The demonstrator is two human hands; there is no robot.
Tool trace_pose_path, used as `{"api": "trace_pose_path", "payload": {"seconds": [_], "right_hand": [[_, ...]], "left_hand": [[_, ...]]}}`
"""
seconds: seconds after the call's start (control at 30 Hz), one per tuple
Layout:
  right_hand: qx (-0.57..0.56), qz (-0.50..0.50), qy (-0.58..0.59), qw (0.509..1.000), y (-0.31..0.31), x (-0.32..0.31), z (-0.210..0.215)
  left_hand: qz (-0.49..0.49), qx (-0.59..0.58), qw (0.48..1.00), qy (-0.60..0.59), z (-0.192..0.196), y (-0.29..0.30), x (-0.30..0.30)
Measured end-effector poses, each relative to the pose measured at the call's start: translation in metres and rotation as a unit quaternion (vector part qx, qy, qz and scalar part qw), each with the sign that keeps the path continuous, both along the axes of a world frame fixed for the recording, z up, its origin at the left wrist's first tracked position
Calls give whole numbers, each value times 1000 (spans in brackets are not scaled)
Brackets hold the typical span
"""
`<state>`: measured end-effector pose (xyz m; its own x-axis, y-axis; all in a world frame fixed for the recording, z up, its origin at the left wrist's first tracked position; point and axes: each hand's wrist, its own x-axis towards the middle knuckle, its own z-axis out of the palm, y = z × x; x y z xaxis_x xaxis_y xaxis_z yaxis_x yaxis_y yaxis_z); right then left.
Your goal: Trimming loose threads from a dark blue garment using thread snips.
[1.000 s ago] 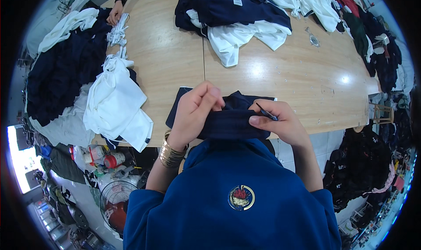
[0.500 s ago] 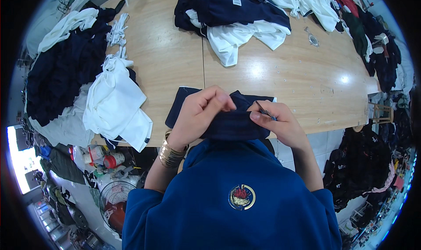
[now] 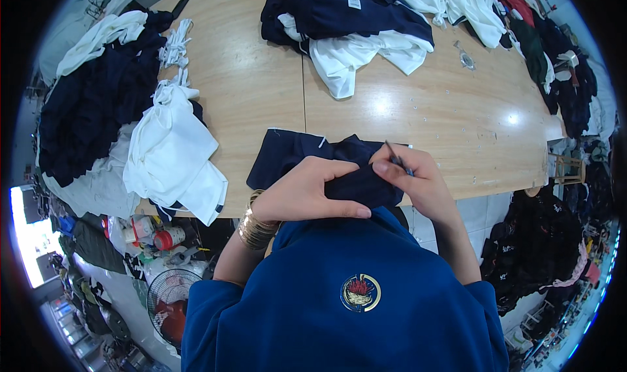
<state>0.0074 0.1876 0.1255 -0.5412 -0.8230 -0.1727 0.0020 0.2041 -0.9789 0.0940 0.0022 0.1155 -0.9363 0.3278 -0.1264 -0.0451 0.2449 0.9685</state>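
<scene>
A navy piece of cloth (image 3: 284, 156) lies bunched at the table's near edge, against my blue shirt. My left hand (image 3: 310, 190), with gold bangles at the wrist, grips its near fold, thumb in front and fingers over the cloth. My right hand (image 3: 415, 176) pinches the cloth's right part between thumb and fingertips. The same hand also keeps hold of small thread snips (image 3: 396, 156), their dark blades pointing up and away; the rest of them is hidden in the fingers. A short white thread (image 3: 322, 141) shows on the cloth's far edge.
White garments (image 3: 173, 150) and a dark pile (image 3: 98, 104) lie on the left. Navy and white garments (image 3: 339, 13) are heaped at the far middle. More clothes (image 3: 548, 52) hang over the right edge. A fan (image 3: 173, 300) stands below left; a wooden stool (image 3: 567, 168) is at right.
My left hand has come down from above the cloth and now grips its near fold. The white thread has come into view. The snips point more upright. A hand at the far left has gone from view.
</scene>
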Motion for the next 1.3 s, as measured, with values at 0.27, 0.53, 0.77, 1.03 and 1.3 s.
{"api": "trace_pose_path", "payload": {"seconds": [0.27,0.53,0.77,1.03,1.3], "right_hand": [[2,-108,33,994,-8,-1,3],[39,-115,155,980,1,-7,6],[15,-114,122,986,-4,-4,2],[22,-100,119,988,-3,-4,5],[29,-97,121,987,-1,-4,6]], "left_hand": [[110,130,984,-46,4,-4,4],[164,151,975,-21,-4,-9,7],[131,154,979,-37,-5,-7,4],[140,161,976,-36,-11,-6,5],[143,159,976,-34,-8,-4,4]]}}
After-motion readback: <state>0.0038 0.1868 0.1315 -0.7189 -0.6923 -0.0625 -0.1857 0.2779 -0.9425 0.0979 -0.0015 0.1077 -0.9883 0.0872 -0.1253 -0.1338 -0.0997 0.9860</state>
